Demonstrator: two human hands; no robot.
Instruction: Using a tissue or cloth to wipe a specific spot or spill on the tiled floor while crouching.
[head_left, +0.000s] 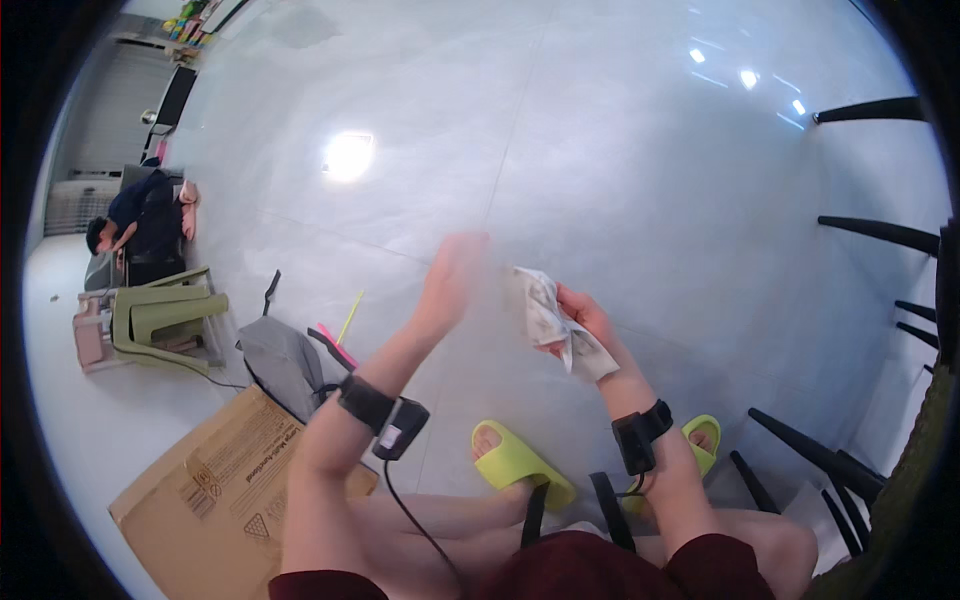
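My right hand (590, 313) grips a crumpled white cloth (551, 315) with greyish smudges, possibly a wipe. One end of the cloth hangs down over the wrist, and its left edge is blurred. To the left of it, apart from the cloth, my left hand (453, 281) is raised in front of me. Motion blur hides its fingers, so their pose is unclear. Each forearm wears a black strap with a small device: one left device (401, 427) and one right device (636, 444), both trailing cables.
Below my arms are yellow-green slides (517, 461) on my feet. At left lie a cardboard box (202, 495) bearing writing, a grey bag (281, 360) and a green plastic stool (161, 319). A person (142, 206) sits beyond. Black furniture legs (877, 234) line the right side.
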